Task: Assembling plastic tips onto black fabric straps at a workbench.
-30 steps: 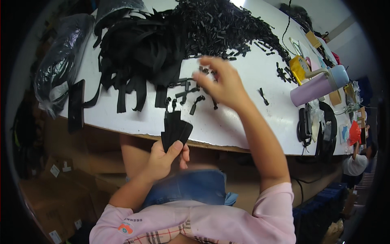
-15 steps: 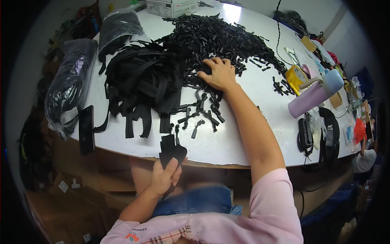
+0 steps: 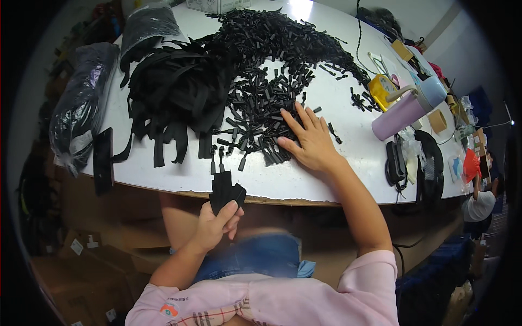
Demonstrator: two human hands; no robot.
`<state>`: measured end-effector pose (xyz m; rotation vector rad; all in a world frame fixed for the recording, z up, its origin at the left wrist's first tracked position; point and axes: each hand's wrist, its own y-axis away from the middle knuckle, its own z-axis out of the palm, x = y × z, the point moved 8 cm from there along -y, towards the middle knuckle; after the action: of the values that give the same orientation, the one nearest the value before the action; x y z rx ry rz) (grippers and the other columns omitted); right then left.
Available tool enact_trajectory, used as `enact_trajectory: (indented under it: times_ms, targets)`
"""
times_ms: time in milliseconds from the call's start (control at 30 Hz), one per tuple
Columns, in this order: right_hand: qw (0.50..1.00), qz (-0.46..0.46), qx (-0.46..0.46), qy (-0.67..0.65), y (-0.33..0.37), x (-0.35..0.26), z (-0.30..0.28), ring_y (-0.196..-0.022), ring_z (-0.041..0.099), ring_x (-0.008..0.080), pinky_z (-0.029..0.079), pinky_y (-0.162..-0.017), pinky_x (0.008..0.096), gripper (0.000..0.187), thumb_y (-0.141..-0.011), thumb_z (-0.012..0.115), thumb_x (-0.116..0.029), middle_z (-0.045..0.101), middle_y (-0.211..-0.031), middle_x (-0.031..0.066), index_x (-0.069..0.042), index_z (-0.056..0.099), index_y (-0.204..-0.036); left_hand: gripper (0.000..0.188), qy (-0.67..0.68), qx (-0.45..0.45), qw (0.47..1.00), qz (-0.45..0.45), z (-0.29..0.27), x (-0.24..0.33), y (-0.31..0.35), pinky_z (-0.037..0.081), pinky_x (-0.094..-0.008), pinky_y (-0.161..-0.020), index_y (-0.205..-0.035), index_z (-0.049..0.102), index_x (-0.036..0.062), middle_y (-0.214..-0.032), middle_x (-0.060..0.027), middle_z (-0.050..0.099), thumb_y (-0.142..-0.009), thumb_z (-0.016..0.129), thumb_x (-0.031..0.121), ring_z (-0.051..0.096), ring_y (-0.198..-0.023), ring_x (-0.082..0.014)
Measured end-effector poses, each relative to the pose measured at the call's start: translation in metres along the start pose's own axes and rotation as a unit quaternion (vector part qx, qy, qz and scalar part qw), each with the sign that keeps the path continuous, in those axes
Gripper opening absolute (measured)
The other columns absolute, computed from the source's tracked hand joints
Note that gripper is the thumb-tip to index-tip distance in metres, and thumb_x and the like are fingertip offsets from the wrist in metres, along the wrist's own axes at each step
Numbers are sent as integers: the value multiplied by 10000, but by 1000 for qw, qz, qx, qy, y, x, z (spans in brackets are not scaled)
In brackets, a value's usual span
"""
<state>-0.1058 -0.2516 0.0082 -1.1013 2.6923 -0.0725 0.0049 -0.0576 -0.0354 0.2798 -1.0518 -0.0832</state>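
Note:
My left hand, at the table's front edge, is closed around a few black fabric strips whose flat ends stick up. Just beyond those ends, a couple of small black zipper pulls lie on the table. My right hand rests palm down with its fingers spread, at the right side of a loose spread of black zipper pulls. Its fingertips touch or nearly touch the nearest ones. Farther back, a big heap of the same pulls covers the table.
A mound of black strips lies left of the pulls, with a dark phone-like slab and plastic-wrapped bundles beyond. To the right are a lilac bottle, a yellow tape dispenser and a black pouch.
My right hand has come back from the heap toward me, its fingers now spread, and many pulls now lie nearer. My left hand still holds the strips. The view has shifted slightly.

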Motion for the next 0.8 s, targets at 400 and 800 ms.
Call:
enact_trajectory:
  times_ms: [400, 800]
  targets:
    - [999, -25, -30, -21, 40, -8, -12, -1231, 174, 320, 98, -981, 500, 595, -754, 437, -533, 204, -1340, 119, -211, 352, -1247, 267, -27, -28, 999, -14, 16, -5, -6, 390, -213, -397, -783, 527, -28, -506, -6, 425, -836, 477, 228, 402, -416, -66]
    - [739, 78, 20, -669, 94, -79, 10, -548, 529, 88, 443, -496, 209, 63, -766, 562, -20, 560, -692, 74, 30, 527, -783, 181, -46, -34, 998, -2, 25, -14, -10, 392, -186, -406, -849, 508, 6, -613, -10, 473, -832, 493, 186, 441, -464, -59]
